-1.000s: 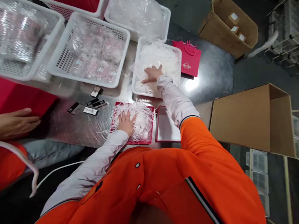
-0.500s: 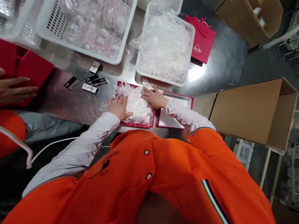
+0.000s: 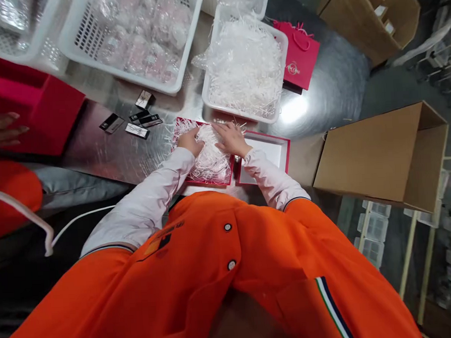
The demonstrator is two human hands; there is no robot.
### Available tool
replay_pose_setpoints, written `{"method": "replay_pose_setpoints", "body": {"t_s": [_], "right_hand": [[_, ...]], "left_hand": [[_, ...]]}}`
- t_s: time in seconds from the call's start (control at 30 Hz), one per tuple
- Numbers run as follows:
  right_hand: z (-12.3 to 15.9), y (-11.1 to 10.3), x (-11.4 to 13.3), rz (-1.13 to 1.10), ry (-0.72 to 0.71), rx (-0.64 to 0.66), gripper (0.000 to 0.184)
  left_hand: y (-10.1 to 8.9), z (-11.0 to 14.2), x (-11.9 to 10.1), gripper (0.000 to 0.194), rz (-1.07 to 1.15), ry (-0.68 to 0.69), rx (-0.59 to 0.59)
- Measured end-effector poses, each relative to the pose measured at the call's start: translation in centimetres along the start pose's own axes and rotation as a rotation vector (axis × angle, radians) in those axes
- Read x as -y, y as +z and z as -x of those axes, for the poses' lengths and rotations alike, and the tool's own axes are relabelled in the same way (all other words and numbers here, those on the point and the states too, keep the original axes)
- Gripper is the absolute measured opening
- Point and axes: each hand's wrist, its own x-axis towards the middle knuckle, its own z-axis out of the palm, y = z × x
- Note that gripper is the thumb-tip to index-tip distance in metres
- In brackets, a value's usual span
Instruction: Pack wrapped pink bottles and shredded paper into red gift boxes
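On my head view, I have the red box (image 3: 231, 171) on the metal table (image 3: 128, 154), already heaped with shredded paper (image 3: 212, 162). The left hand (image 3: 191, 142) curls into it, any grip hidden; the right hand (image 3: 233, 139) spreads loosely on top, clasping nothing visible. I judge filling mostly done, levelling unfinished; the white-lined tray (image 3: 268, 149) sits apart.

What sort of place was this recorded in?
Probably a packing area in a workshop or warehouse: on a metal table stand a white basket of wrapped items and a red box filled with shredded paper, with an open cardboard carton nearby.
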Motion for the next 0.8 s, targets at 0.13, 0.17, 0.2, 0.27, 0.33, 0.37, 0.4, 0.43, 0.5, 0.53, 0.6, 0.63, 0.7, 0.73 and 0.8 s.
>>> {"method": "replay_pose_setpoints", "body": {"t_s": [0.13, 0.17, 0.2, 0.27, 0.33, 0.37, 0.4, 0.43, 0.5, 0.53, 0.6, 0.63, 0.7, 0.73, 0.8], "right_hand": [[-0.1, -0.3, 0.2, -0.026, 0.067, -0.122, 0.064], [0.1, -0.5, 0.2, -0.041, 0.072, -0.145, 0.059], [0.3, -0.8, 0.3, -0.056, 0.062, -0.153, 0.055], [0.9, -1.2, 0.4, -0.074, 0.001, -0.128, 0.049], [1.3, -1.3, 0.8, -0.069, -0.095, -0.072, 0.047], [1.5, -1.4, 1.0, -0.059, -0.141, -0.043, 0.047], [1.6, -1.4, 1.3, -0.043, -0.180, -0.015, 0.049], [1.7, -1.3, 1.5, -0.021, -0.207, 0.009, 0.052], [1.3, -1.3, 2.0, 0.040, -0.234, 0.050, 0.059], [0.9, -1.3, 2.2, 0.077, -0.237, 0.068, 0.063], [-0.3, -1.3, 2.3, 0.144, -0.244, 0.096, 0.070], [-1.0, -1.3, 2.2, 0.167, -0.254, 0.107, 0.072], [-2.1, -1.3, 1.9, 0.194, -0.265, 0.123, 0.068], [-2.5, -1.2, 1.7, 0.201, -0.253, 0.126, 0.063], [-2.6, -0.9, 1.1, 0.199, -0.158, 0.118, 0.052]], "left_hand": [[-1.8, 0.5, -0.3, 0.072, -0.007, 0.025, -0.057], [-2.4, 1.2, 0.0, 0.068, -0.018, 0.023, -0.098], [-2.9, 1.9, 0.5, 0.063, -0.040, 0.010, -0.142], [-3.7, 3.6, 1.8, 0.054, -0.123, -0.015, -0.165], [-3.9, 5.3, 3.4, 0.052, -0.235, -0.021, -0.037], [-3.8, 6.1, 4.2, 0.052, -0.279, -0.014, 0.052], [-3.7, 6.7, 4.9, 0.054, -0.307, -0.001, 0.127], [-3.5, 7.2, 5.6, 0.056, -0.319, 0.012, 0.171], [-3.2, 7.5, 6.4, 0.062, -0.311, 0.063, 0.138], [-3.1, 7.3, 6.4, 0.066, -0.306, 0.110, 0.092], [-3.0, 6.0, 5.9, 0.078, -0.307, 0.231, 0.006], [-3.1, 5.0, 5.5, 0.084, -0.320, 0.294, -0.007], [-3.1, 3.1, 4.5, 0.097, -0.355, 0.378, 0.055], [-3.1, 2.2, 4.2, 0.100, -0.366, 0.392, 0.107], [-2.4, 1.3, 3.8, 0.099, -0.348, 0.360, 0.165]]}}
